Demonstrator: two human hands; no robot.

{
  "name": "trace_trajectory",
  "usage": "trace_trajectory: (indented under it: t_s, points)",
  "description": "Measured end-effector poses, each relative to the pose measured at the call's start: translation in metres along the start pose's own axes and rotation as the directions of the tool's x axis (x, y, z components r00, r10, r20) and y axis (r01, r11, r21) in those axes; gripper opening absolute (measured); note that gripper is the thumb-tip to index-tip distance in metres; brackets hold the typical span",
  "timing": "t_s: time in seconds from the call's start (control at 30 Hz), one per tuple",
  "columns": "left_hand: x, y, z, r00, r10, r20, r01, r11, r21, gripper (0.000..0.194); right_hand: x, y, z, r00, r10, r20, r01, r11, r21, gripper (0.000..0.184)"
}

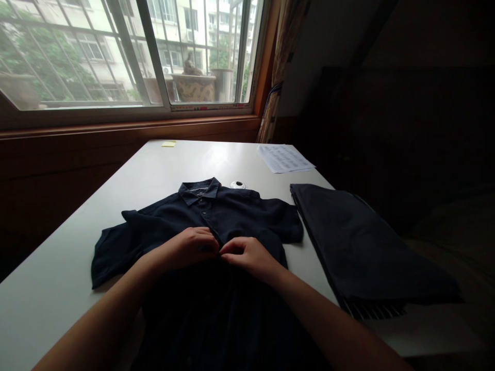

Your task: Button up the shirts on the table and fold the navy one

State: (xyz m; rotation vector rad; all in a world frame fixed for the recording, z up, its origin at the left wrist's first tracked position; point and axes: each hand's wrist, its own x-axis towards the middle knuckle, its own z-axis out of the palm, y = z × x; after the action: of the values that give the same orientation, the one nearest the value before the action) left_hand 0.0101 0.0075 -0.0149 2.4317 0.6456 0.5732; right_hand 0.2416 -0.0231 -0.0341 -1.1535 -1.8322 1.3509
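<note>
A dark navy short-sleeved shirt [240,211] lies face up on the white table, its collar toward the window and its sleeves spread to both sides. Buttons show on the front strip below the collar. My left hand [197,242] pinches the front edge of the shirt near the middle of the chest. Right beside it, my right hand [247,255] pinches the same strip with thumb and forefinger, the fingertips of both hands almost touching. Whatever small part sits between the fingertips is too dark to make out. The lower shirt lies in deep shadow.
A folded dark cloth [363,242] lies on the table [127,180] to the right. Printed sheets [286,158] rest at the far right corner, a yellow sticky note [168,144] at the far left. A small white round object [238,184] sits behind the shirt. Beyond stands a barred window [201,51].
</note>
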Motion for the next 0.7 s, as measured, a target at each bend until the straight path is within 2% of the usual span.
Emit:
trace_trajectory:
  t_s: [0.17,0.33,0.57,0.7]
  points:
    - [0.0006,0.0013,0.0013,1.0,0.005,-0.013,-0.005,1.0,0.008,0.009,0.0,0.0042,0.0021,0.998,-0.054,-0.04,0.053,0.998,-0.026,0.015]
    - [-0.0006,0.0033,0.0,0.998,-0.06,0.016,0.061,0.997,-0.036,0.01,0.0016,0.0084,0.0036,0.995,-0.082,-0.052,0.082,0.997,-0.012,0.018]
    - [-0.003,0.0024,0.0034,0.997,-0.041,-0.066,0.04,0.999,-0.008,0.009,0.0021,0.0052,0.0029,0.999,0.007,-0.034,-0.004,0.996,0.086,0.02]
    - [0.0001,0.0078,0.001,1.0,-0.018,-0.02,0.017,0.999,-0.04,0.011,0.0028,0.0066,0.0036,0.999,0.045,-0.017,-0.041,0.987,0.157,0.024]
